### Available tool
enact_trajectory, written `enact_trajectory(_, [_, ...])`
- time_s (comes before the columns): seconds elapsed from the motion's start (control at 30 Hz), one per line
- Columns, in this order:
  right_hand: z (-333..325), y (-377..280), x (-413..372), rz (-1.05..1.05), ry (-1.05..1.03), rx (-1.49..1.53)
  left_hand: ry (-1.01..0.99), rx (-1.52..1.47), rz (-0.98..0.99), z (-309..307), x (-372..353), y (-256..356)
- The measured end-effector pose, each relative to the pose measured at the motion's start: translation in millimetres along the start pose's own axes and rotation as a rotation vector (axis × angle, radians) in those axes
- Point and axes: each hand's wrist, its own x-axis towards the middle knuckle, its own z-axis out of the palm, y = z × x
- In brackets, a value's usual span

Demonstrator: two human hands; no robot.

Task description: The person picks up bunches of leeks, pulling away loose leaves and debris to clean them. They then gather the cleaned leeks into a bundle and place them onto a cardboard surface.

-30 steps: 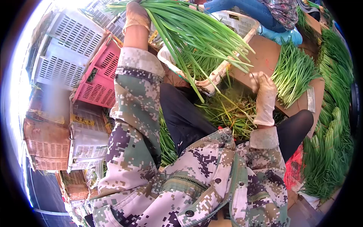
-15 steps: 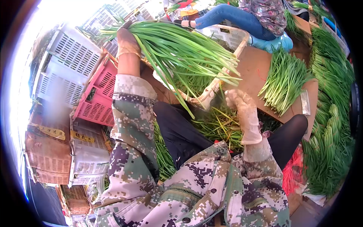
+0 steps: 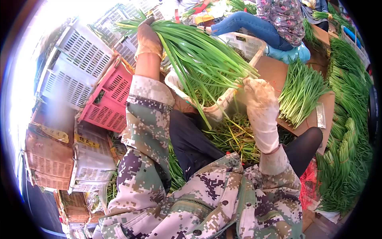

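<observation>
My left hand point(image 3: 149, 39), in a stained glove, is wrapped round the leafy end of a bunch of long green stalks point(image 3: 199, 49). The bunch slants down to the right over a white basket point(image 3: 223, 104) with more green stalks inside. At its pale stem ends is my right hand point(image 3: 260, 97), gloved too, its fingers closed on a few stalk ends. Below the basket, loose green and yellowed stalks point(image 3: 234, 137) lie between my knees.
A neat pile of stalks point(image 3: 304, 91) rests on cardboard point(image 3: 268, 69) at the right. Beyond it bundled greens point(image 3: 344, 135) form a long heap. White crates point(image 3: 81, 51) and a pink crate point(image 3: 109, 97) stand at the left. A person in jeans point(image 3: 250, 28) sits ahead.
My right hand has risen to the stem ends and closed on some of them. My left hand and the bunch have shifted slightly right in view.
</observation>
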Motion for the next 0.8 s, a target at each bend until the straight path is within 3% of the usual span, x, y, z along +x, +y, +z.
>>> enact_trajectory(0.2, [3.6,-1.2,7.8,-0.015,-0.116,-0.325,-0.014,0.054,0.072,9.0,-6.4,0.7])
enact_trajectory(0.4, [11.9,6.6,6.5,0.104,-0.183,-0.254,-0.006,0.043,0.075,13.4,-13.7,-0.8])
enact_trajectory(0.47, [10.9,2.7,11.4,0.289,-0.319,-0.072,-0.025,0.027,0.064,13.2,-13.6,-1.8])
enact_trajectory(0.63, [19.9,-0.7,13.0,0.292,-0.195,-0.117,-0.037,-0.039,0.061,21.3,-24.3,-6.4])
enact_trajectory(0.7, [13.2,-6.0,22.0,0.365,-0.258,0.207,-0.050,-0.029,0.053,18.0,-16.6,-6.1])
enact_trajectory(0.8, [9.4,-8.8,25.2,0.440,-0.307,0.250,-0.078,-0.020,0.051,15.1,-8.0,-8.3])
